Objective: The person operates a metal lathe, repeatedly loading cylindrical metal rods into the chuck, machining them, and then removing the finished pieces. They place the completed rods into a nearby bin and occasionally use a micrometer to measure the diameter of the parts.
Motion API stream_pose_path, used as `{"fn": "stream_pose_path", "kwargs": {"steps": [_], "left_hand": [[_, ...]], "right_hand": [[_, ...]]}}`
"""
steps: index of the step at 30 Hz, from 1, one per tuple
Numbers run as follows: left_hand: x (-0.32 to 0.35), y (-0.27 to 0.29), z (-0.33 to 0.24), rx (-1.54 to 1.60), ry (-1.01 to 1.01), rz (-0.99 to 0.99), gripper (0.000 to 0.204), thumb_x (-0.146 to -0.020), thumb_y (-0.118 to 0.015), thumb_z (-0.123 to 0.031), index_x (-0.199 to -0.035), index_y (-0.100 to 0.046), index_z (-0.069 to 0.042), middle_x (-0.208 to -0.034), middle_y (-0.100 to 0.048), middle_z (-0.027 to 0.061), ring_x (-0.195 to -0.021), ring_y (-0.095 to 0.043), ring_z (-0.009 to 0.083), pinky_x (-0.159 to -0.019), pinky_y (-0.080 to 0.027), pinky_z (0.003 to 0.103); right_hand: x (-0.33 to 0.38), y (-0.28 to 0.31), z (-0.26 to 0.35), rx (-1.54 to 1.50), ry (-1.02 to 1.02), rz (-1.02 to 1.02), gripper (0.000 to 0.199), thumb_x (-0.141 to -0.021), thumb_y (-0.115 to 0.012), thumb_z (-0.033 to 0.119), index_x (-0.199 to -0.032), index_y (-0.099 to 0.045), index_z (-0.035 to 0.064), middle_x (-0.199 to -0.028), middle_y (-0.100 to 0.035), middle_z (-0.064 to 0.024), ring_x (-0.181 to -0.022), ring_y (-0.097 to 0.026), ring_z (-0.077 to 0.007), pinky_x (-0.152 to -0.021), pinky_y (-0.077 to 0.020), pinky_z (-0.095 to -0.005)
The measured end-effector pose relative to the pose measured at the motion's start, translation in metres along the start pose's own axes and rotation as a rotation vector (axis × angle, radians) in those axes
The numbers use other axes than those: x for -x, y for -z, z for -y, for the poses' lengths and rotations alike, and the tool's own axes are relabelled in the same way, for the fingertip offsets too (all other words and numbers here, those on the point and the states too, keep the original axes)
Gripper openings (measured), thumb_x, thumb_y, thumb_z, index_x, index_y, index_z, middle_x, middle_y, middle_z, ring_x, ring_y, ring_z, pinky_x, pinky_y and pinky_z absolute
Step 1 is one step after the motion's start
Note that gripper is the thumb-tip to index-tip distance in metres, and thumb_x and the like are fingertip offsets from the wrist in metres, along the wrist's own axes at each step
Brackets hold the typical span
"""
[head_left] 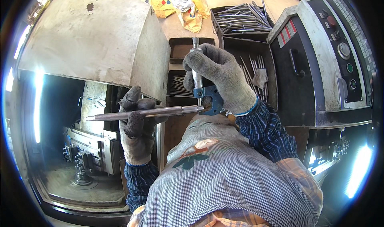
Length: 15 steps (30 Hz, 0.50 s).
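Observation:
A micrometer with a blue frame and a silver barrel is held upright in my right hand, which wears a grey knitted glove. Its thumb and fingers close round the barrel near the top. My left hand, in a dirty grey glove, grips a stepped metal shaft lying roughly level, its fingers wrapped over the middle. The shaft's thinner right end sits at the micrometer's jaws; whether both jaws touch it I cannot tell. The pointed left end sticks out past my left hand.
Bins of metal rods stand ahead on the floor, with smaller trays beside them. Yellow bags lie beyond. A machine with an open, lit work space is on my left. A control panel rises at right.

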<state>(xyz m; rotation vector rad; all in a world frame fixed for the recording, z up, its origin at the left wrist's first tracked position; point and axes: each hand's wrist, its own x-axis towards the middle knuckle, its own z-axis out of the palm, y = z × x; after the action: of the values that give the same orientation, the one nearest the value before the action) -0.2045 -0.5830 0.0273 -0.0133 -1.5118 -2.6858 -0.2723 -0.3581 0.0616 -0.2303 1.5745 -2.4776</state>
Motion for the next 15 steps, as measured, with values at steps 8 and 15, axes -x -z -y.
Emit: {"fn": "stream_pose_path", "kwargs": {"steps": [8,15], "left_hand": [[0.001,-0.002,0.003,-0.124,0.056,-0.005,0.069,-0.091,-0.076,-0.039,-0.14,-0.048,0.002,-0.098,-0.068,0.0121,-0.081,-0.072,0.0219,-0.066,-0.067,0.034],[0.003,-0.007,-0.001,-0.094,0.095,-0.091,0.061,-0.093,-0.075,-0.029,-0.139,-0.05,0.002,-0.097,-0.068,0.0114,-0.082,-0.072,0.0217,-0.064,-0.067,0.033]], "right_hand": [[0.001,0.003,-0.007,0.002,0.029,0.0,0.035,-0.094,-0.075,0.039,-0.097,-0.063,0.0063,-0.076,-0.064,0.0015,-0.068,-0.063,-0.0056,-0.061,-0.0541,-0.0217],[0.004,0.001,-0.008,0.045,0.067,-0.006,0.034,-0.094,-0.074,0.039,-0.095,-0.063,0.0073,-0.074,-0.063,0.0015,-0.067,-0.063,-0.0053,-0.061,-0.0536,-0.0223]]}}
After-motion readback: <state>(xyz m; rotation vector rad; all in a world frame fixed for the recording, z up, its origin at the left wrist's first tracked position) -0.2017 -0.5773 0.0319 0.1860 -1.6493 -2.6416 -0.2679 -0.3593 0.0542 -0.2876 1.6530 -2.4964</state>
